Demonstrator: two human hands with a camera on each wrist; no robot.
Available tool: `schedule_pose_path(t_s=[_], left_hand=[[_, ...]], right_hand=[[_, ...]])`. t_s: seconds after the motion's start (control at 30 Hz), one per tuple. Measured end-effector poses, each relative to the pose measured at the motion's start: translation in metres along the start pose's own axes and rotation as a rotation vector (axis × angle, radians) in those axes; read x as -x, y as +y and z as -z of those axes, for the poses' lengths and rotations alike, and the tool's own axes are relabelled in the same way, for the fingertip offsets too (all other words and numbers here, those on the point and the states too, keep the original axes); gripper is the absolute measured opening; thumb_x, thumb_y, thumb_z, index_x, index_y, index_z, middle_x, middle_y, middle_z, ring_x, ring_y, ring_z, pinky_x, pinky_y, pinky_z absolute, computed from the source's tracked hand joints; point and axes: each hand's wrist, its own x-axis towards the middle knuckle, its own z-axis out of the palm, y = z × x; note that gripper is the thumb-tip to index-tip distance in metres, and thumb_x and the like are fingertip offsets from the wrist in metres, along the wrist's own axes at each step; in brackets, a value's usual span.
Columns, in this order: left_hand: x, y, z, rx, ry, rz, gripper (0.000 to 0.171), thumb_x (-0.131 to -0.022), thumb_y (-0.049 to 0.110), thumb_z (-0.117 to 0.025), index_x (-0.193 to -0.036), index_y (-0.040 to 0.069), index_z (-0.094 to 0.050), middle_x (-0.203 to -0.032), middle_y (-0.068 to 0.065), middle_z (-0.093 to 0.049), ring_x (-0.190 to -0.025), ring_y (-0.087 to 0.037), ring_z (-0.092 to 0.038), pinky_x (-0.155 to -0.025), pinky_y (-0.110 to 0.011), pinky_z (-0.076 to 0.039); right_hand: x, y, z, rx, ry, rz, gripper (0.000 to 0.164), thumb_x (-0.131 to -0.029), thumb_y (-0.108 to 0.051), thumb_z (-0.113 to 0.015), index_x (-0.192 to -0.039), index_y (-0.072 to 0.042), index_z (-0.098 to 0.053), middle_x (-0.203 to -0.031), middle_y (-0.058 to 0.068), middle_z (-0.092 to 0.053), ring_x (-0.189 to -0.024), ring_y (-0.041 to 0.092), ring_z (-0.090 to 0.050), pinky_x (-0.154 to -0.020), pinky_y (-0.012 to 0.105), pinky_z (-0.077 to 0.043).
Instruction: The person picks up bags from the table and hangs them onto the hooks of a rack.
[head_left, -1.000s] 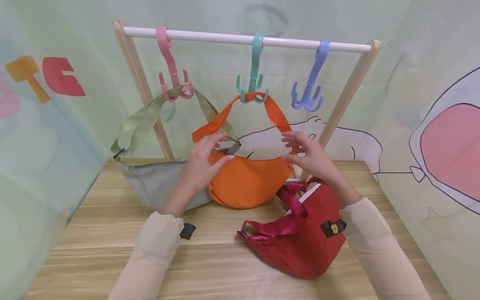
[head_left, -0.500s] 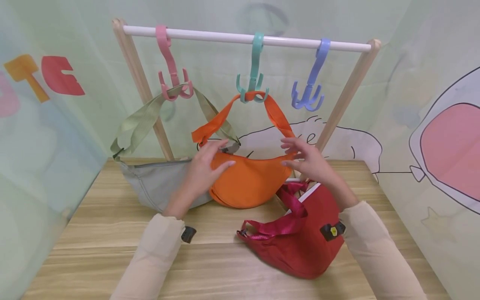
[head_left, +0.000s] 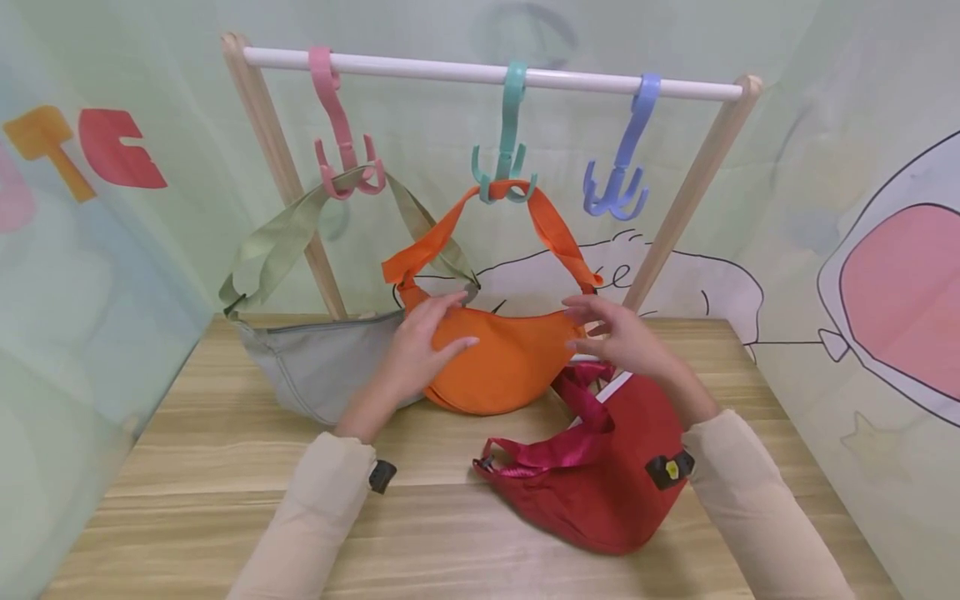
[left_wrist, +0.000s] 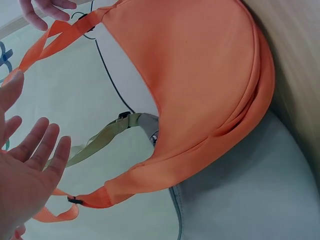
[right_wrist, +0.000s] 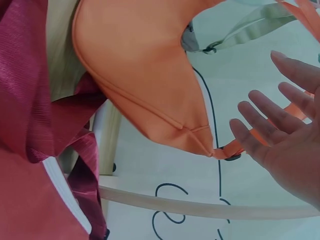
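Note:
An orange crescent shoulder bag (head_left: 502,362) hangs by its strap from the green hook (head_left: 507,142). Around its two ends are my hands, fingers spread and loosely bent, holding nothing. The left hand (head_left: 418,352) is in front of the bag's left end; the left wrist view shows a gap between its fingers and the orange cloth (left_wrist: 185,75). At the right end is my right hand (head_left: 621,335), its fingers near the strap buckle (right_wrist: 232,156); whether they touch it I cannot tell. A grey bag (head_left: 322,362) hangs behind on the pink hook (head_left: 341,125), partly hidden.
A red bag (head_left: 592,492) with a crimson strap lies on the wooden table (head_left: 420,542), beneath my right wrist. A blue hook (head_left: 621,158) hangs at the right of the white rail (head_left: 427,70). Wooden posts (head_left: 693,183) support the rail.
Both hands have moved slightly down along the front of the orange bag, fingers still apart. The left has also shifted a little right. The bags stay in place.

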Motion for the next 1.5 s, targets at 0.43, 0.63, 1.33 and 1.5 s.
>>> schedule_pose_path(t_s=[0.43,0.63,1.33,1.5], left_hand=[[0.008,0.0,-0.02,0.013,-0.102,0.043,0.06,-0.083,0.027,-0.068,-0.134,0.01,-0.043,-0.119,-0.012,-0.053,-0.109,-0.024,-0.048,-0.09,-0.043,-0.039],[0.012,0.0,-0.028,0.016,-0.154,0.072,0.061,-0.082,0.028,-0.068,-0.135,0.01,-0.042,-0.119,-0.012,-0.053,-0.109,-0.024,-0.047,-0.09,-0.043,-0.04],[0.031,0.002,-0.07,0.056,-0.313,0.036,0.066,-0.08,0.029,-0.07,-0.136,0.008,-0.041,-0.133,-0.009,-0.045,-0.118,-0.028,-0.043,-0.096,-0.044,-0.036],[0.035,0.003,-0.077,0.062,-0.357,0.036,0.067,-0.081,0.031,-0.069,-0.137,0.009,-0.039,-0.135,-0.009,-0.043,-0.122,-0.028,-0.039,-0.098,-0.044,-0.033]], right_hand=[[0.009,0.018,-0.008,-0.051,-0.117,-0.037,0.055,-0.081,-0.005,-0.068,-0.129,0.002,-0.044,-0.122,0.022,-0.05,-0.11,0.037,-0.047,-0.086,0.043,-0.045],[0.016,0.027,-0.012,-0.066,-0.166,-0.039,0.057,-0.08,-0.004,-0.069,-0.13,0.003,-0.042,-0.122,0.023,-0.049,-0.109,0.035,-0.05,-0.07,0.031,-0.052],[0.046,0.065,-0.021,-0.059,-0.23,-0.128,0.052,-0.08,-0.012,-0.07,-0.127,-0.007,-0.051,-0.124,0.017,-0.05,-0.11,0.038,-0.045,-0.082,0.042,-0.046],[0.052,0.071,-0.023,-0.044,-0.246,-0.13,0.053,-0.078,-0.014,-0.071,-0.126,-0.003,-0.051,-0.123,0.018,-0.051,-0.108,0.039,-0.046,-0.08,0.041,-0.047]])
